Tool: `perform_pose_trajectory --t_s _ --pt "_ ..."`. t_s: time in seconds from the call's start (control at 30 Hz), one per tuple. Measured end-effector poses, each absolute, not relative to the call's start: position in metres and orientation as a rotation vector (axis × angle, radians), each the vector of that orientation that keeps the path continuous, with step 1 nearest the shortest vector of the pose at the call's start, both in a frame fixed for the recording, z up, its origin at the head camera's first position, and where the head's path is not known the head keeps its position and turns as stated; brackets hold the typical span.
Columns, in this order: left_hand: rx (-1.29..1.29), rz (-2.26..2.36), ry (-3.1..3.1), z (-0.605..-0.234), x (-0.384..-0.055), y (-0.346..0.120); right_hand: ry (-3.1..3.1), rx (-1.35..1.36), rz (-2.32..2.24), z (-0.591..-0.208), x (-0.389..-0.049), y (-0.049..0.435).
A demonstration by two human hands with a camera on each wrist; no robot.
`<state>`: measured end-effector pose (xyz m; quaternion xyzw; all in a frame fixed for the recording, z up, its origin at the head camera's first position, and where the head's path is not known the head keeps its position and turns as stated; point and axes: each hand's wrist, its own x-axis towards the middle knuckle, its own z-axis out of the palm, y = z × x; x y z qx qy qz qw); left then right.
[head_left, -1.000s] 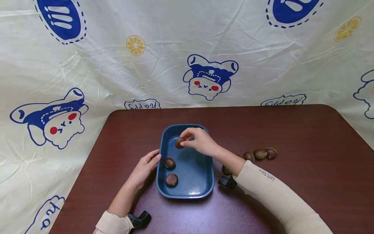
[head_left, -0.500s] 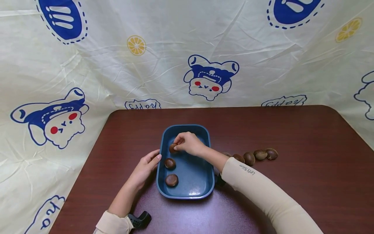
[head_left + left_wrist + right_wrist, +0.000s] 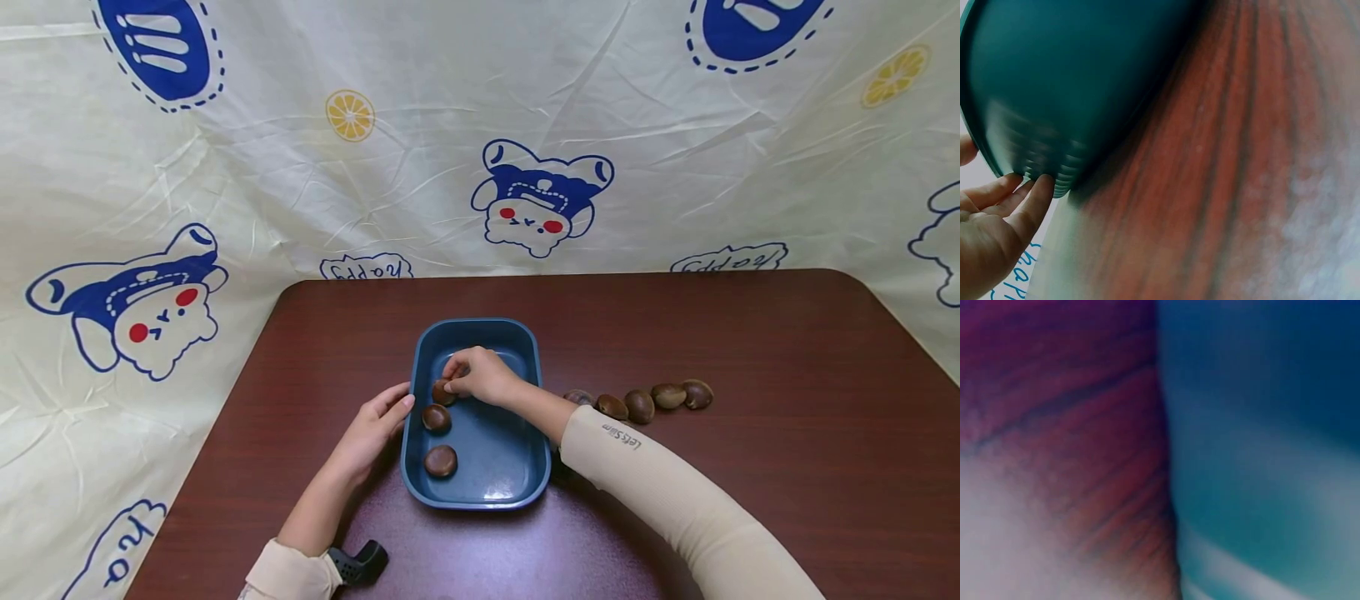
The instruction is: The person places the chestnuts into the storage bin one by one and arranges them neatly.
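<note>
In the head view a blue tray point(image 3: 487, 493) stands on the table. My right hand point(image 3: 483, 377) reaches into it and pinches a brown chestnut point(image 3: 442, 392) near the left wall. Below that lie two more chestnuts, a nearer-to-middle chestnut point(image 3: 437, 419) and a lower chestnut point(image 3: 441, 462), forming a rough column. My left hand point(image 3: 373, 429) rests against the tray's left side. In the left wrist view its fairly straight fingers point(image 3: 1038, 200) touch the tray's outer wall point(image 3: 1066, 112). The right wrist view is blurred; only the tray's wall point(image 3: 1241, 456) and tabletop show, not the fingers.
Right of the tray, several chestnuts point(image 3: 640, 407) lie in a line on the dark red-brown table point(image 3: 787, 350); the right forearm passes just in front of them. Behind the table hangs a pale printed cloth point(image 3: 420, 192). A black wrist device point(image 3: 360, 564) sits on the left wrist.
My right hand has moved left and toward me inside the tray, bringing its chestnut down beside the other two. The left hand and tray have stayed put.
</note>
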<state>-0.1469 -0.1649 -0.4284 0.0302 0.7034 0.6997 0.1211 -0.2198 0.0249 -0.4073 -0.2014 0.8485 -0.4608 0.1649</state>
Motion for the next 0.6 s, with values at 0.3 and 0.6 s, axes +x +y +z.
perform_pose_trajectory --t_s 0.3,0.6 --pt "0.088 2.055 2.046 -0.4276 -0.1463 -0.1645 2.383 -0.673 -1.214 -0.4087 -0.2184 0.0241" --pt "0.079 2.056 2.041 -0.4274 -0.1458 -0.1640 2.352 -0.741 -1.198 -0.4097 -0.2199 0.0265"
